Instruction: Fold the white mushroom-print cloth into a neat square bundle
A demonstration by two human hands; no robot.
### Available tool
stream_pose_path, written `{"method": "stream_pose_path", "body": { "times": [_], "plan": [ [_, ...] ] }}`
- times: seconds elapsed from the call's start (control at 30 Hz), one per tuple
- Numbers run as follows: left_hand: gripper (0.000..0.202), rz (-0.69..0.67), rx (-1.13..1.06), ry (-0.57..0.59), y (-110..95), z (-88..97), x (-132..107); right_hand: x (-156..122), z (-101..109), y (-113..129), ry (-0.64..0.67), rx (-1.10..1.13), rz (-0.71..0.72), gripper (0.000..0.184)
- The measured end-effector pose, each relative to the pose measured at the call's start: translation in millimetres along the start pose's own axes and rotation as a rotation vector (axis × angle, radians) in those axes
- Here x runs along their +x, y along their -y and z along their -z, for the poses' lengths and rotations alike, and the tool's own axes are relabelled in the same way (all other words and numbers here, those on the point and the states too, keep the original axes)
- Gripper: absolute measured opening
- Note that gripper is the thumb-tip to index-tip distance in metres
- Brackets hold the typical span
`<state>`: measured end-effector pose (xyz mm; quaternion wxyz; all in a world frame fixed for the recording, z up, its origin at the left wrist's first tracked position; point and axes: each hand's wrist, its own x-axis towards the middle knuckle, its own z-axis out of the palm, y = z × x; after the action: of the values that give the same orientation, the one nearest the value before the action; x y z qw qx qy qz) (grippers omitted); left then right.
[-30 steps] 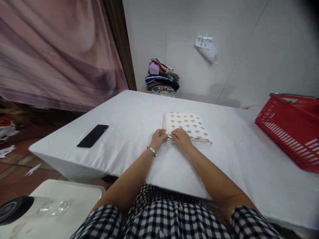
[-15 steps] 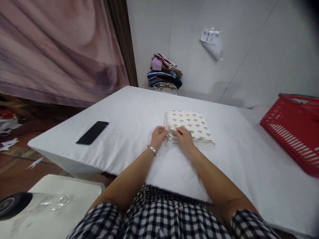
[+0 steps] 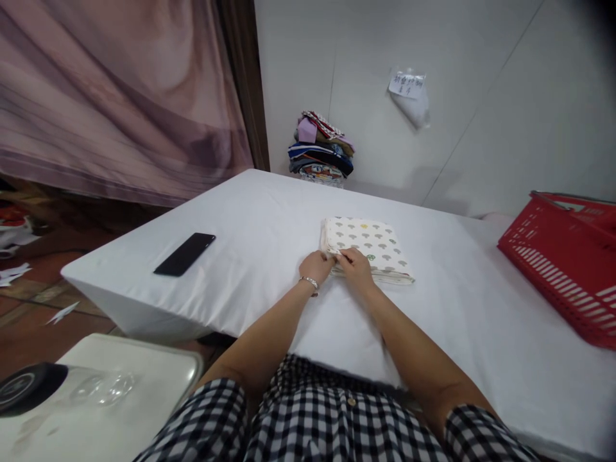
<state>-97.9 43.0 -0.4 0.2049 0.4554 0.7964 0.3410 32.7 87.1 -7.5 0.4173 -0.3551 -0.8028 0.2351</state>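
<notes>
A folded white cloth (image 3: 375, 239) lies flat in several layers on the table, printed with grey tree-like shapes and a few yellow and green ones. At its near left corner my right hand (image 3: 356, 267) pinches the layered edge between thumb and fingers. My left hand (image 3: 316, 266), with a bracelet at the wrist, is closed at the same corner, its fingertips close against those of the right. Its fingers are partly hidden, but they appear to grip the cloth's edge too.
The white-covered table (image 3: 269, 224) bears a black phone (image 3: 185, 254) on the left and a red basket (image 3: 563, 263) on the right. Folded clothes (image 3: 321, 151) are stacked at the back by the wall. A white stool (image 3: 149, 385) holds a clear bottle (image 3: 101, 388).
My left hand has moved slightly right, in toward the cloth's corner, and its fingers have closed there. The right hand keeps its pinch. The whole view has shifted a little.
</notes>
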Motion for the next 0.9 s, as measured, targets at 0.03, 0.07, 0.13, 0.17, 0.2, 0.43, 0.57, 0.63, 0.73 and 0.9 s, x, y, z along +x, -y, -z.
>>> {"method": "stream_pose_path", "body": {
  "times": [0.03,0.07,0.13,0.17,0.2,0.43,0.57,0.63,0.73,0.9],
  "plan": [
    [0.025,0.013,-0.008,0.004,0,-0.1,1,0,0,1,0.0,-0.01,0.005,0.024],
    [0.023,0.023,-0.022,0.006,1,0.0,2,-1,0,2,-0.002,-0.019,0.012,0.024],
    [0.019,0.03,-0.053,0.005,3,0.7,3,-3,1,3,-0.011,-0.04,0.038,0.024],
    [0.017,0.027,-0.063,0.004,4,1.1,2,-4,1,4,-0.011,-0.058,0.061,0.024],
    [0.016,0.02,-0.067,0.001,5,1.6,2,-5,2,4,0.001,-0.085,0.092,0.024],
    [0.003,-0.045,-0.17,-0.007,17,4.3,5,-9,-2,0,0.159,-0.35,0.231,0.02],
    [0.007,-0.004,-0.361,0.032,23,3.4,7,-10,-4,1,0.171,-0.408,0.228,0.021],
    [0.013,0.003,-0.416,0.041,24,2.5,7,-11,-4,3,0.172,-0.429,0.229,0.02],
    [0.023,-0.047,-0.392,0.033,24,1.4,6,-12,-5,6,0.169,-0.451,0.23,0.019],
    [0.022,-0.102,-0.215,0.022,25,0.6,7,-14,1,8,0.198,-0.406,0.264,0.021]
  ]
}}
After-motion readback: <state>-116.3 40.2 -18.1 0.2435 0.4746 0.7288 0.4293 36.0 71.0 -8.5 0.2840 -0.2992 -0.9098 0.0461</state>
